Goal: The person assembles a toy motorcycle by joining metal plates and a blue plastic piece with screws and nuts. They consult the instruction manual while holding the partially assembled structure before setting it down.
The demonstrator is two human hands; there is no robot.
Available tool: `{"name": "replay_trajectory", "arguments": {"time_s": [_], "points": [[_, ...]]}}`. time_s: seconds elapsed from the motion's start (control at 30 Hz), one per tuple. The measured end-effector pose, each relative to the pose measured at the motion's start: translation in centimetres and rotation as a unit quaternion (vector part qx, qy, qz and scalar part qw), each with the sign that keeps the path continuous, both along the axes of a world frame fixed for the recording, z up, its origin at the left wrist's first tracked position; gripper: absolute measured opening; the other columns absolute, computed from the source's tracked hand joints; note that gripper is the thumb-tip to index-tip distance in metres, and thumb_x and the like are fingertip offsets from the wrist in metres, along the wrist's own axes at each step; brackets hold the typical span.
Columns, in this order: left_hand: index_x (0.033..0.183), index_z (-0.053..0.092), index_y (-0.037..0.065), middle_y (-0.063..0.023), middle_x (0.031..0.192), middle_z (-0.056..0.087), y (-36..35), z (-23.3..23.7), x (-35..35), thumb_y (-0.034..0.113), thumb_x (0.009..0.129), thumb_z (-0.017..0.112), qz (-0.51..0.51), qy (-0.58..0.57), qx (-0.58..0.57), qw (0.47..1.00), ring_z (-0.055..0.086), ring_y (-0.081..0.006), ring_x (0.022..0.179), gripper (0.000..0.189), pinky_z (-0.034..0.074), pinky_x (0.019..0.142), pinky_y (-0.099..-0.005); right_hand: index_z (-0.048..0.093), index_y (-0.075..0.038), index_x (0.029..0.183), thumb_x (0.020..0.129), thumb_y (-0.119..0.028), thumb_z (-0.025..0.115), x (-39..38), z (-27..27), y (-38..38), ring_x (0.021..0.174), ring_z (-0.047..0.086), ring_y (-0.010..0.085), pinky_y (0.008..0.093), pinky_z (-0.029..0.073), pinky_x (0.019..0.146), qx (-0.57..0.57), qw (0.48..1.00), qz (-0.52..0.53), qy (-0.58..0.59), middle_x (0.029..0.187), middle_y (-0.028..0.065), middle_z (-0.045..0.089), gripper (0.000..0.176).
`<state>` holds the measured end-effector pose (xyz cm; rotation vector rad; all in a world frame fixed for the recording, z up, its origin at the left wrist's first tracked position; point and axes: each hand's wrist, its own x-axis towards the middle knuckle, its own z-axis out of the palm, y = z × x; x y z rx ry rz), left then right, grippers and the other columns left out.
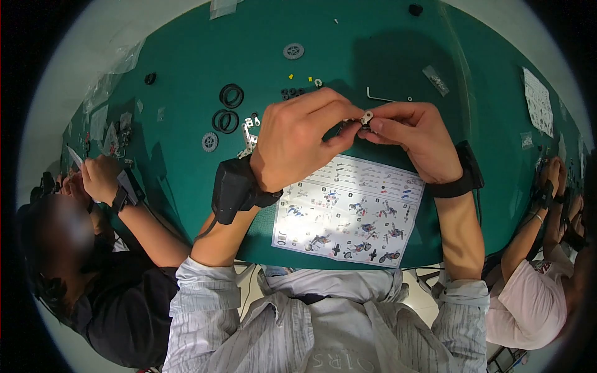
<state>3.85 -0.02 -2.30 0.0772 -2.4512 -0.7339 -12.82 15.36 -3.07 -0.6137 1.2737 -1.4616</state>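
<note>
Above a green table [348,37], my left hand [298,137] and my right hand [416,140] meet fingertip to fingertip. Between them they pinch a small grey and black assembly [365,119] of construction-kit parts. Both wrists wear black bands. Under the hands lies a printed instruction sheet [351,211] with pictures of small models. Loose metal strips [249,133] lie just left of my left hand.
Black rubber tyres [227,109], grey wheels [293,51], small black parts [292,93] and an Allen key [380,97] lie scattered behind the hands. One person works at the table's left [102,180], another at the right [547,186]. Plastic bags [115,68] lie far left.
</note>
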Motion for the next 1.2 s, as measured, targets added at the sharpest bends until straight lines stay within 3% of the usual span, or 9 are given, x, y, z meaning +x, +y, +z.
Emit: {"name": "replay_trajectory", "arguments": {"time_s": [0.2,0.47,0.8,1.2], "points": [[0.097,0.073,0.004,-0.0082,0.091,0.074,0.2,-0.4,-0.1,-0.002,0.075,0.079,0.019,0.03,-0.059,0.998,0.072,-0.0181,0.069,0.023,0.057,0.059,-0.0269,0.069,0.012,0.109,0.094,-0.004,0.068,0.0,0.3,0.0,0.093,0.074,0.0232,0.0291,0.061,0.086,-0.004,0.999,-0.015,-0.029,0.104,0.0196,0.072,0.022],[0.105,0.076,0.003,-0.0083,0.09,0.075,0.7,-0.3,0.0,0.0,0.082,0.076,0.048,-0.014,0.1,0.994,0.071,-0.0132,0.073,0.023,0.058,0.062,-0.0242,0.067,0.012,0.115,0.095,-0.004,0.064,-0.5,0.4,0.1,0.099,0.073,0.0251,0.031,0.061,0.09,-0.027,0.994,0.002,-0.106,0.111,0.0211,0.071,0.025],[0.105,0.076,0.003,-0.0055,0.083,0.076,1.1,-0.3,-0.2,0.0,0.086,0.073,0.06,-0.026,0.246,0.967,0.07,-0.008,0.072,0.02,0.052,0.061,-0.0211,0.066,0.009,0.117,0.092,0.0,0.068,0.4,0.9,0.3,0.1,0.072,0.0232,0.0314,0.06,0.093,-0.047,0.997,-0.014,-0.066,0.113,0.0187,0.07,0.027],[0.105,0.07,0.0,-0.0069,0.088,0.077,1.4,-0.3,-0.4,-0.002,0.087,0.071,0.048,-0.011,0.29,0.956,0.073,-0.0108,0.08,0.018,0.053,0.068,-0.0226,0.066,0.008,0.117,0.087,0.0,0.075,0.5,1.1,0.5,0.099,0.072,0.0202,0.0306,0.059,0.091,-0.056,0.997,-0.023,-0.041,0.111,0.0169,0.071,0.033]]}}
